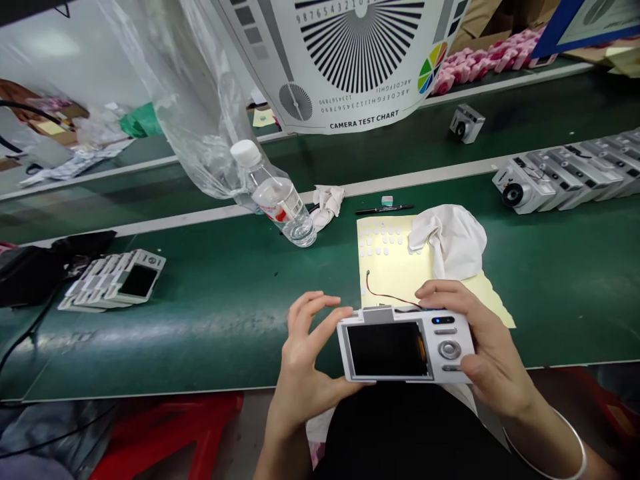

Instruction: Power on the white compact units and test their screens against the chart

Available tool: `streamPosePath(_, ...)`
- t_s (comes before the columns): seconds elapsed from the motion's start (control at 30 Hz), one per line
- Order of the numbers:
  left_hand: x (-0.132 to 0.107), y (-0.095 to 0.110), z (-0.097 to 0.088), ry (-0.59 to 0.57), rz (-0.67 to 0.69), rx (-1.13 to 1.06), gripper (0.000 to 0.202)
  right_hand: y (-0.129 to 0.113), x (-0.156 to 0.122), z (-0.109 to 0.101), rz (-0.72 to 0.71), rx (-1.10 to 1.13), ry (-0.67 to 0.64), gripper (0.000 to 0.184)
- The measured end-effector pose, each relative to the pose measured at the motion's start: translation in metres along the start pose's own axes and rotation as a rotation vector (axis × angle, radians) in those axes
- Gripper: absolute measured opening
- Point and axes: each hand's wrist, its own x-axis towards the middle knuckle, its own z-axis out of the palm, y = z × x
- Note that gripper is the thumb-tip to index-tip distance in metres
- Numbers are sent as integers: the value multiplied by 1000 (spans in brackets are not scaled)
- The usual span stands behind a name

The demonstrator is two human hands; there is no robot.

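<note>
Head view: left hand [305, 353] and right hand [493, 353] both curled, gripping a white-grey plastic compact camera body [453, 340], black screen fitted, at the green tabletop's [225, 340] near edge. Beyond lie a pale yellow sheet [395, 267], small white round pads [383, 240], a thin red-black wire [387, 295]; more silver camera bodies [560, 177] stand lined up.

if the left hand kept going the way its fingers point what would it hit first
Most likely the white camera body, whose edge is right at the left hand's fingertips. Depth is hard to judge from this view.
</note>
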Motion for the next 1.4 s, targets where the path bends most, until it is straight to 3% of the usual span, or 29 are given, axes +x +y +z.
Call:
streamPosePath(0.13,-2,-1,1,61,89,59,53,5,-1,1,-93,-4,-7,45)
streamPosePath(0.27,-1,2,-1,79,129,58,54,8,-3,3,-95,36,25,49)
streamPosePath(0.83,-1,11,-4,99,143,53,51,15,-8,4,-43,179,56,58)
streamPosePath(1.4,-4,13,-3,128,138,28,49,7,-10,5,-4,206,56,55)
